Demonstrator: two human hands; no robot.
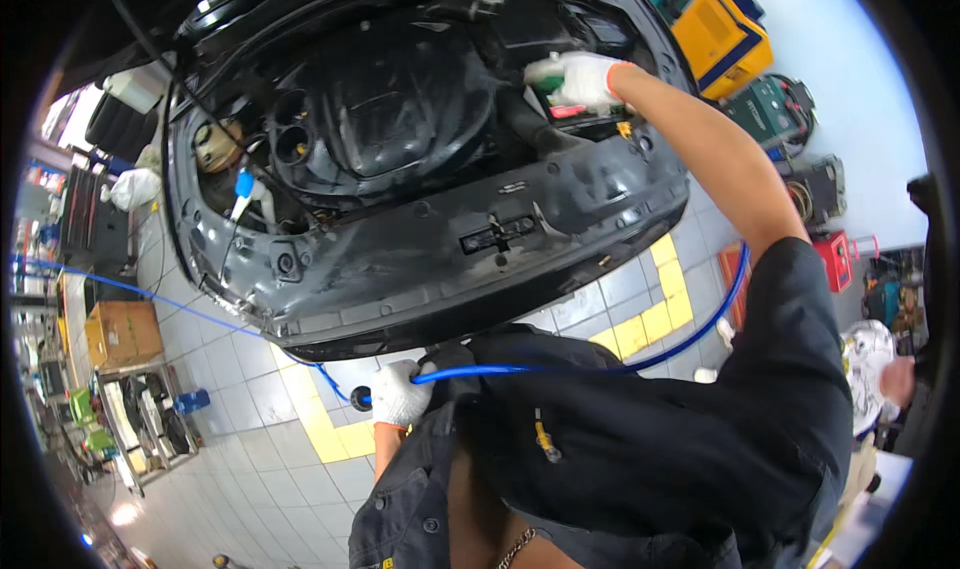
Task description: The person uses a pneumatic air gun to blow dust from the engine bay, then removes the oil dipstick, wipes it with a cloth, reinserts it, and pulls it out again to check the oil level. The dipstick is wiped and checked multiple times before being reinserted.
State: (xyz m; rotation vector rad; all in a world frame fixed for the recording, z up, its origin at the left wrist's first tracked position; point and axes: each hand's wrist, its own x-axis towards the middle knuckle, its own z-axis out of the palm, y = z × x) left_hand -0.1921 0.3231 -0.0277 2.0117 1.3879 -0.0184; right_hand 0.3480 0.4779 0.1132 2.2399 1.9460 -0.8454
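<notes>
My left hand (401,394), in a white knit glove, is closed around a blue hose (480,370) just in front of the car's front edge. Beside that fist, a round black fitting (361,398) sits on the hose. From the fist, the hose curves to the right and up behind my right arm. My right hand (588,81), also gloved in white, reaches over the right side of the engine bay. It lies over a box-like part with green (549,84) and pinkish-red (567,112) areas showing. Its fingertips are blurred, and I cannot tell whether they grip anything.
A black plastic engine cover (390,119) fills the middle of the open bay. A prop rod (190,94) crosses the left side, near a blue-topped white piece (243,186). Yellow (722,39) and green workshop machines stand at right. A cardboard box (124,332) and cart are left.
</notes>
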